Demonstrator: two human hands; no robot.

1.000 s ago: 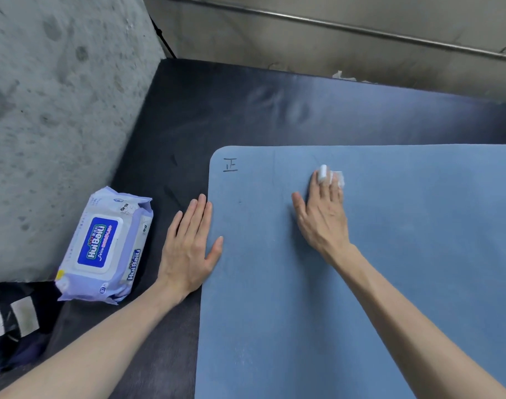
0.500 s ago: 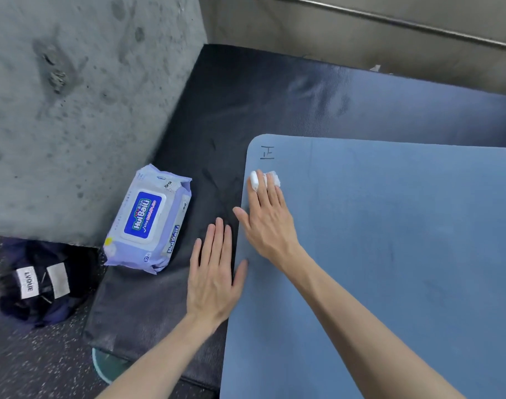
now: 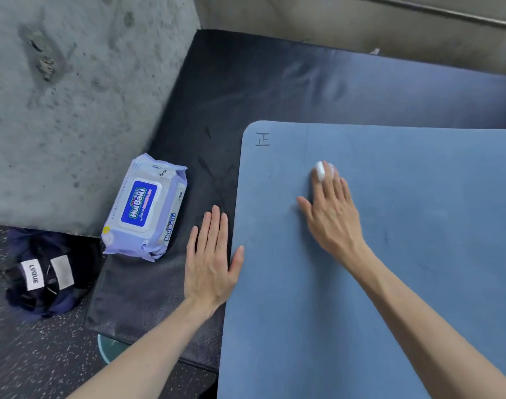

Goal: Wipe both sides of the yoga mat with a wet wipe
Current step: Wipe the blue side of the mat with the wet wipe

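Now the wet wipe [image 3: 322, 169] is pressed flat onto the blue yoga mat [image 3: 390, 254] under the straight fingers of the right hand [image 3: 331, 214], near the mat's far left corner beside the inked mark [image 3: 262, 139]. Nothing is gripped by the left hand [image 3: 211, 260]: it is laid flat and released on the black pad [image 3: 165, 286], its thumb touching the mat's left edge. The mat is judged thin, light and floppy, with a grippy face, so a turn-over is best begun from a corner or the long edge. The wipe is judged limp and damp, best kept bunched under the fingertips. Beside the left hand a wipes pack [image 3: 146, 207] is seen on the pad, a dark bundle [image 3: 44, 275] on speckled floor, and a concrete wall [image 3: 73, 96] behind
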